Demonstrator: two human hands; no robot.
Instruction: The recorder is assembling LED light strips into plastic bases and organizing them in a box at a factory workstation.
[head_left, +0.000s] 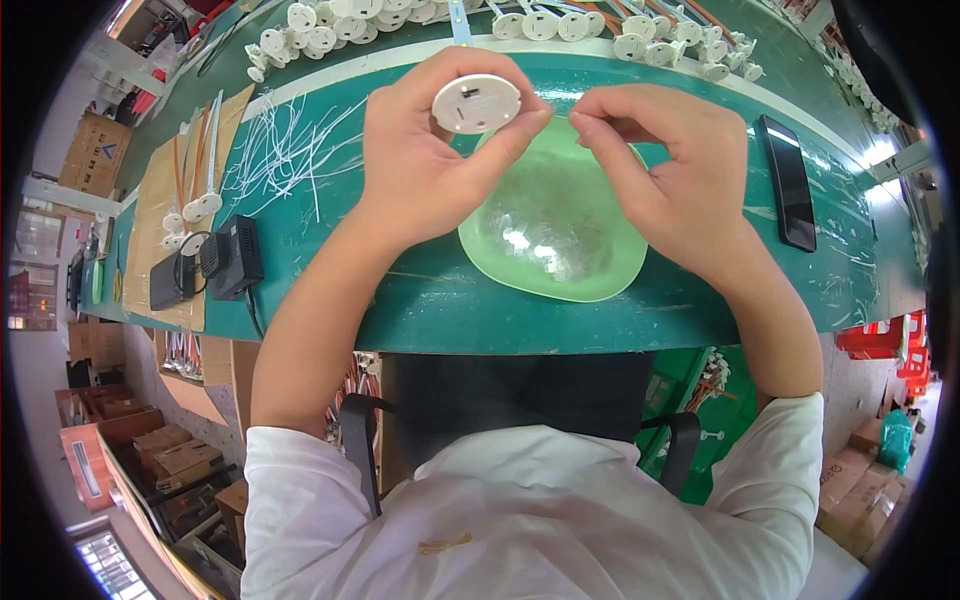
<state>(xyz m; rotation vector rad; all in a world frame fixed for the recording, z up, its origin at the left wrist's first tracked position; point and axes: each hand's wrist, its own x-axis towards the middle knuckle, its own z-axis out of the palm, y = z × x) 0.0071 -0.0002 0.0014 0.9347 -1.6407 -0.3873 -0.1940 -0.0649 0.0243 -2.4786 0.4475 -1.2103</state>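
My left hand point(425, 160) grips a white round plastic base point(477, 104) by its edge, its flat face with a small dark slot toward me. A pale strip point(459, 22) rises behind that hand; whether it joins the base is hidden. To the right, my right hand point(670, 170) has thumb and forefinger pinched together close to my left fingertips. Whatever is between them is too small to make out. Below both hands lies a light green plastic dish point(560, 225), its bottom greyish and shiny.
Several similar white bases on sticks point(340, 25) line the far side. White wires point(295, 150) lie to the left, near cardboard point(235, 120) with more bases and a black power adapter point(232, 255). A black phone point(788, 182) rests at right on the green table point(430, 310).
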